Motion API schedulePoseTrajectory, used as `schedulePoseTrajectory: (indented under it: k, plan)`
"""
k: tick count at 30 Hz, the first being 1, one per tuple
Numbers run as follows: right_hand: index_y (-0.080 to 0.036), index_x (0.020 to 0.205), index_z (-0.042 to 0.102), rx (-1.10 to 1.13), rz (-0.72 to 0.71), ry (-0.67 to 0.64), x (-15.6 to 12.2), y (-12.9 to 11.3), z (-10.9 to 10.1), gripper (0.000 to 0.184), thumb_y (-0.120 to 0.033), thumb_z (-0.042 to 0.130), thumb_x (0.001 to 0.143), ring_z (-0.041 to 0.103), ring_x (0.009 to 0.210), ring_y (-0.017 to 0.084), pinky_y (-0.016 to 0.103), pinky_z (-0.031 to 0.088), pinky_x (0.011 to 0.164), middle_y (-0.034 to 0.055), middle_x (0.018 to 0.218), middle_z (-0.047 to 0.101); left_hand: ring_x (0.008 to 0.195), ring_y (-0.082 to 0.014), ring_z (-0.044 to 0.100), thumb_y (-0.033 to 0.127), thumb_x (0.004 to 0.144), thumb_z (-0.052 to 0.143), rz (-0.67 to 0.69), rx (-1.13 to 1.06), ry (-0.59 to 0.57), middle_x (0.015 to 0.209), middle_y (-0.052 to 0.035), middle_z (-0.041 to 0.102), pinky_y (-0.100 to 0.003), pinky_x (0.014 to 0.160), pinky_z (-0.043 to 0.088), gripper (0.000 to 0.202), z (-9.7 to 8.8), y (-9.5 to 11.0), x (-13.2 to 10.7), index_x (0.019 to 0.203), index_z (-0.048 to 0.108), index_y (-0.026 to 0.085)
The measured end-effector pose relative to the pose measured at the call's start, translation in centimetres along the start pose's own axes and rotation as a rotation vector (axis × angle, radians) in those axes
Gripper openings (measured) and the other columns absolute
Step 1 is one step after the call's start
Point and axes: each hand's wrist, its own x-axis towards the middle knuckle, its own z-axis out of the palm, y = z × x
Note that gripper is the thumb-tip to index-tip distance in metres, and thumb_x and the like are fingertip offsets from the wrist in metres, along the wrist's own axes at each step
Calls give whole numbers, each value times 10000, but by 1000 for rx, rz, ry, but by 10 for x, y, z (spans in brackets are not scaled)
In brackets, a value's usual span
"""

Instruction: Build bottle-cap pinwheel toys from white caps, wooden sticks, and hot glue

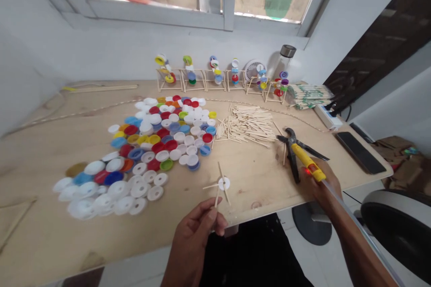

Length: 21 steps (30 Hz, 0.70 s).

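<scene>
My left hand (204,224) is closed near the table's front edge, pinching a thin wooden stick between thumb and fingers. That stick leads up to a small white disc (224,183), from which several other sticks spread outward. At the right, my right hand (319,181) is wrapped round a yellow hot glue gun (305,157) with a red light glowing on it. A clear glue stick (353,217) trails from its rear over my forearm. Dark-handled pliers (292,161) lie just beside the glue gun's nozzle, partly behind it.
Many coloured bottle caps (148,143) cover the left and middle. A heap of short sticks (249,123) lies behind the disc. Wheel-like cap models on stick frames (215,80) line the wall. A phone (360,152), power strip (328,116) and bottle (284,60) stand rightward.
</scene>
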Motion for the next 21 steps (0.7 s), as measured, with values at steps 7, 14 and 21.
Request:
schedulePoseTrajectory:
  k: [7,14,21]
  plan:
    - [-172,1054,554,-377,-230,1,11,48,4,254,-309,425,884,553,898,277,374,394,738,129,1011,641,558,-132,505,430,707,705,-21,3,-26,571,10,625,-259,621,445,341,5,0,-2,919,690,164]
    - [-140,1105,540,-564,-248,17,21,51,5,273,-241,462,864,506,920,294,395,351,739,132,1015,630,557,-127,507,426,719,700,-44,4,-51,582,11,634,-261,628,442,324,4,-1,-3,911,680,166]
    - [-141,1175,513,-586,-262,-88,22,53,7,328,-259,468,873,507,973,293,385,387,743,146,1147,599,555,-132,522,429,727,689,-58,-44,-91,584,6,641,-270,626,438,334,6,-1,-3,930,673,164]
